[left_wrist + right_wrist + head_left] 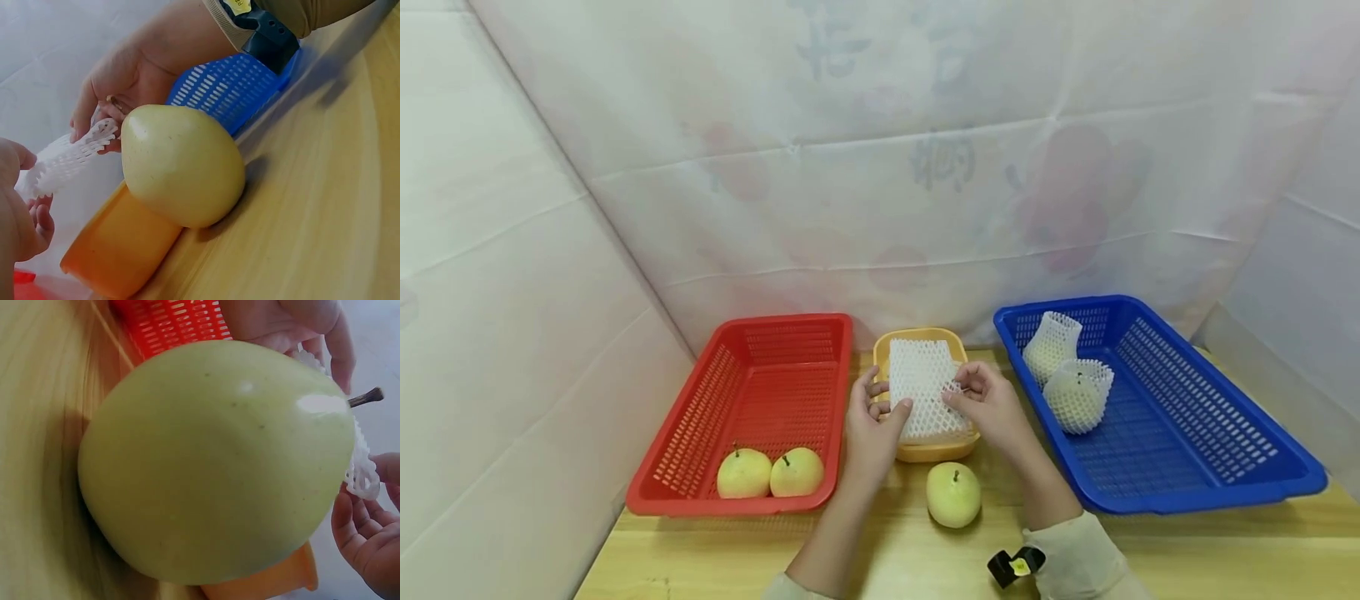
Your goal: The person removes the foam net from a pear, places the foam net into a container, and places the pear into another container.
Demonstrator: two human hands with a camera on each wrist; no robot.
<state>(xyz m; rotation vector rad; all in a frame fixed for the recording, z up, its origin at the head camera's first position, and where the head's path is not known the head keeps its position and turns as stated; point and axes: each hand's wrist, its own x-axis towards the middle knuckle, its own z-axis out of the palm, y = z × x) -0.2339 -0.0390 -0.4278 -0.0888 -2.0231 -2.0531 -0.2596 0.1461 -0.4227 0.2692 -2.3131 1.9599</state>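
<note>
A white foam net sleeve (925,400) is held flat between both hands over the yellow basket (925,452). My left hand (868,429) holds its left side, the thumb on top and the fingers beneath. At the right edge, my right hand (994,410) pinches the mesh between thumb and fingertips. In the left wrist view the sleeve (65,162) spans the gap between the hands. A bare yellow-green pear (953,495) stands on the table just in front of the basket, stem up. That pear (212,469) hides part of the sleeve and hands in the right wrist view.
To the left is a red basket (737,505) with two bare pears (743,473) at its near end. A blue basket (1187,502) on the right holds two pears in foam nets (1077,400). A white printed cloth (880,208) hangs behind.
</note>
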